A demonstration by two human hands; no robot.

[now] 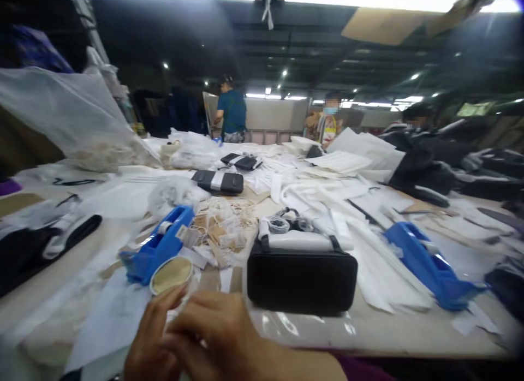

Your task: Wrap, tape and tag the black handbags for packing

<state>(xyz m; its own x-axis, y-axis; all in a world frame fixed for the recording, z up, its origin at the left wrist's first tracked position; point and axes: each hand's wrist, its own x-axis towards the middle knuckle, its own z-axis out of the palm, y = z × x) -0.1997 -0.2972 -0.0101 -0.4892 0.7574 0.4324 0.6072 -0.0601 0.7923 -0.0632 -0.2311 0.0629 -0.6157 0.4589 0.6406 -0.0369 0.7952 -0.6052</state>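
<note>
The right hand overlaps the left hand, fingers curled; whether they pinch anything, I cannot tell. The black bag stands beyond the right wrist, near tags too blurred to read.

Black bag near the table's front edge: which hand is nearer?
Right: the right hand is lower left of the black bag in view; the left hand is farther left.
</note>
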